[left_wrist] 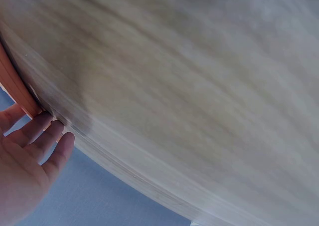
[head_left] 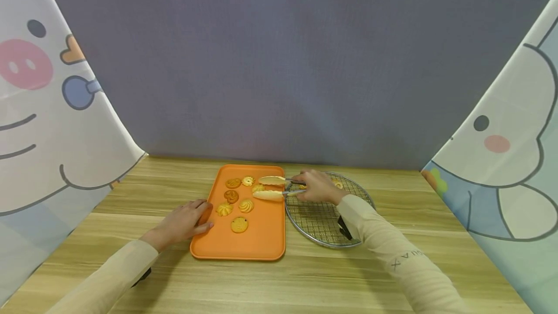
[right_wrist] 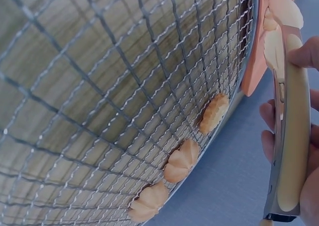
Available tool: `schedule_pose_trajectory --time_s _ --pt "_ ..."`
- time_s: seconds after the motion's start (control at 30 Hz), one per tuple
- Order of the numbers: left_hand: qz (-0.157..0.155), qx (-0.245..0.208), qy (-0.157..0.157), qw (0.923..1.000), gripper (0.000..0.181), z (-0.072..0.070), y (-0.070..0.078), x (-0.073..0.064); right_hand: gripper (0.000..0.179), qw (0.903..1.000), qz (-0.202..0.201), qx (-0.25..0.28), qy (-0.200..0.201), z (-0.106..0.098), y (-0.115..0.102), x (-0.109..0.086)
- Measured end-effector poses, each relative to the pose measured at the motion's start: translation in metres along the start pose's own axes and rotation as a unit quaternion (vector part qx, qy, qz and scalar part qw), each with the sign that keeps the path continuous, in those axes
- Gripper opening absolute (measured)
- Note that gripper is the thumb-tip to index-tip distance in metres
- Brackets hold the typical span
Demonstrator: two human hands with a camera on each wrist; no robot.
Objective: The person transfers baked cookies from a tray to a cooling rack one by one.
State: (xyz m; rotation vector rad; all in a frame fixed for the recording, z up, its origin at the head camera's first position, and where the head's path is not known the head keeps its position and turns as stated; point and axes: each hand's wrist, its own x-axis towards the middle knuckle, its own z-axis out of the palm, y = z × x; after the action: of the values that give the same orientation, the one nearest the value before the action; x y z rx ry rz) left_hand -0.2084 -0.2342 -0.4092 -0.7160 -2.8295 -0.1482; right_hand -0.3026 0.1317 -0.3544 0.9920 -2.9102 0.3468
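Observation:
My right hand (head_left: 320,186) grips a pair of tongs (right_wrist: 294,136) with cream-coloured tips and handle inlays. In the head view the tong tips (head_left: 268,195) are spread over the right side of an orange tray (head_left: 261,246), with a golden cookie (head_left: 258,188) between them. Several other cookies lie on the tray, among them a swirled one (head_left: 246,206) and a round one (head_left: 239,225). At the tray's left edge rests my left hand (head_left: 185,222), fingers spread and touching the rim. The left wrist view shows those fingers (left_wrist: 42,143) mostly extended along the orange edge.
Beside the tray on the right stands a round wire rack (head_left: 314,224), partly under my right forearm. Near its rim are three cookies, one of them ridged (right_wrist: 214,113). A grey cloth wall (head_left: 279,86) rises behind the wooden table (head_left: 152,188), with cartoon-printed panels at both sides.

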Motion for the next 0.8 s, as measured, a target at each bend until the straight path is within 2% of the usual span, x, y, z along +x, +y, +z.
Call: schedule_pose_trajectory --time_s 0.33,0.53,0.8 --pt "-0.007 -0.001 -0.009 0.9999 0.049 -0.0003 0.0011 -0.0004 0.049 0.9995 -0.009 0.026 -0.014 0.0011 0.0008 0.0" --pt "0.0 0.001 -0.005 1.0 0.048 -0.0004 0.0012 0.0 0.049 0.9995 -0.018 0.022 -0.01 0.0037 0.0026 0.0002" --pt "-0.007 -0.003 -0.014 0.9999 0.049 -0.0027 0.0029 -0.0006 0.048 0.9996 -0.021 0.02 -0.002 0.0056 0.004 0.0006"
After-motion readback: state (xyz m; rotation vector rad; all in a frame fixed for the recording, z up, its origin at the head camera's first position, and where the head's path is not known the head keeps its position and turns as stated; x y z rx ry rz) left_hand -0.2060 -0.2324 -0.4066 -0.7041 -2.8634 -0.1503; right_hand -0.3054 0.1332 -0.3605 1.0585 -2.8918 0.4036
